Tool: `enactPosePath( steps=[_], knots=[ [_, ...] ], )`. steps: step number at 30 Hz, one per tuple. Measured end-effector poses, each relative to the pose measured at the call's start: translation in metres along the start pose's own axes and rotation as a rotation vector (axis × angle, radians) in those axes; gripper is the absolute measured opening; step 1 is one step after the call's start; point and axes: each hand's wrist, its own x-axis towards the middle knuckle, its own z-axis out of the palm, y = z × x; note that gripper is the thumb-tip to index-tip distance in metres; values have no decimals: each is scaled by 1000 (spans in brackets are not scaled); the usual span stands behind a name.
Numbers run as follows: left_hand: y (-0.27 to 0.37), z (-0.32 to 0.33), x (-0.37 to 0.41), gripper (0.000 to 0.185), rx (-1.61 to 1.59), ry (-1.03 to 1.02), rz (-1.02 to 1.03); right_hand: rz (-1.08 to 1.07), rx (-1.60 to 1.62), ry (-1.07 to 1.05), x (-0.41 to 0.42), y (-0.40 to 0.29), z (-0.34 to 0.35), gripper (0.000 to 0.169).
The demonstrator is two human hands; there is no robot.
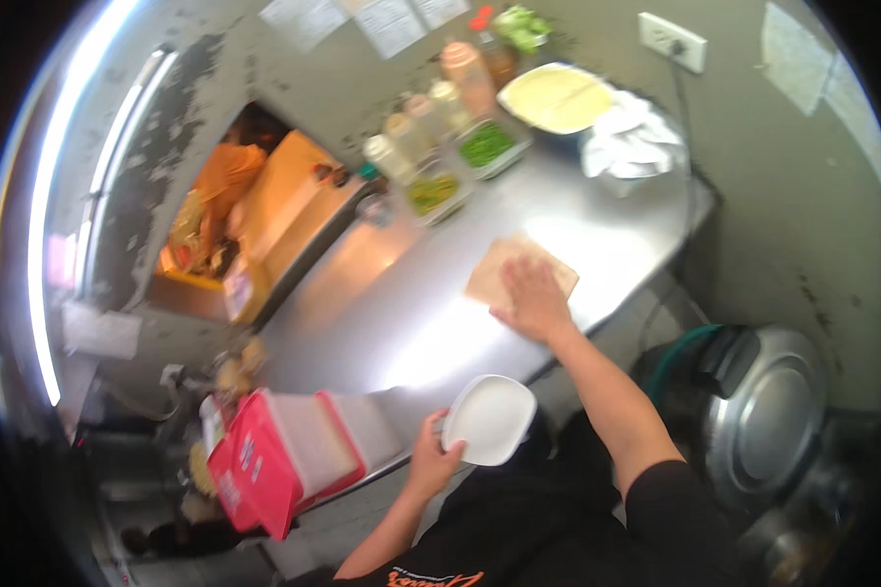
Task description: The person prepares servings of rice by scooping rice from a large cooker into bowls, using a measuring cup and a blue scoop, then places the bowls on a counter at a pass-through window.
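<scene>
My left hand [434, 456] grips the rim of a small white rounded-square dish [490, 420], its thumb over the edge. The dish is held in front of my body, near the front edge of the stainless steel table [352, 323], and nothing shows in it. Farther to the right, my right hand [536, 297] lies flat on a tan cloth or paper sheet [483, 282]. The fingers are slightly spread and point toward the wall. Beneath them, the sheet rests on the shiny tabletop.
Several squeeze bottles [468, 73] line the wall behind tubs of chopped greens [487, 145] and a yellowish food [433, 194]. A yellow-topped container [558, 99] and white cloth [628, 139] sit at the back right. Red-lidded boxes [253, 469] stand left; a lidded metal cooker [767, 418], right.
</scene>
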Motion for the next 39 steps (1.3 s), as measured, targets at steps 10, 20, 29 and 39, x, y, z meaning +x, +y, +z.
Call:
enactPosePath(
  steps=[10, 20, 29, 39],
  knots=[
    [51, 48, 145, 33, -685, 332, 110, 583, -527, 436, 94, 199, -182, 66],
    [140, 59, 193, 37, -727, 548, 237, -600, -27, -7, 40, -50, -146, 50],
    [176, 6, 141, 33, -93, 726, 396, -168, 279, 83, 87, -35, -129, 42],
    [210, -24, 130, 29, -210, 898, 615, -620, 214, 451, 80, -148, -150, 54]
  ],
)
